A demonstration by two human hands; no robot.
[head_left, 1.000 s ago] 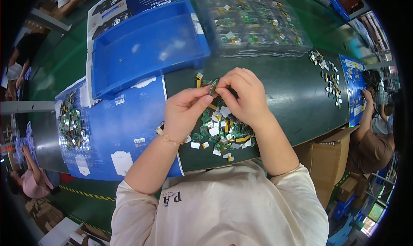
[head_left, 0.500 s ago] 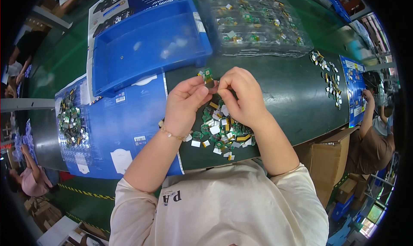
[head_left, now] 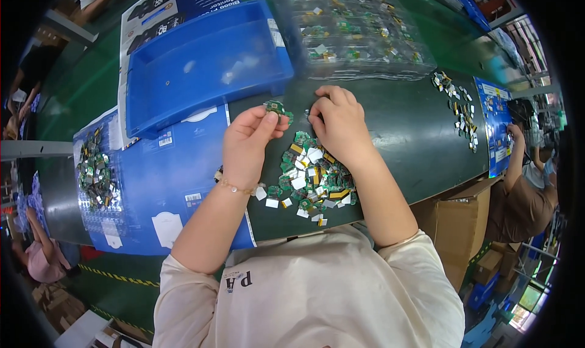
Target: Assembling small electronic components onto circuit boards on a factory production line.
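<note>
Left hand (head_left: 244, 147): thumb and fingers pinching a small green circuit board (head_left: 274, 107), held up over the table (head_left: 414, 141). Right hand (head_left: 341, 126): fingers curled, thumb and index tips close together, just right of that board but apart from it. Can't tell if anything sits between them.

Loose board pile (head_left: 298, 182), green with white and yellow bits, on the table just bodyward of both sets of fingers.

Blue bin (head_left: 207, 71) ahead and left of the left fingers. Clear tray stack (head_left: 365, 71) with more boards, straight ahead of the right fingers. Blue printed sheet (head_left: 146, 193) left of the left fingers; second board heap (head_left: 96, 172) farther left. Scattered boards (head_left: 464, 113) well right of the right fingers. Cardboard box (head_left: 454, 235) right and bodyward of them. Co-worker's hand (head_left: 515, 130) far right.
</note>
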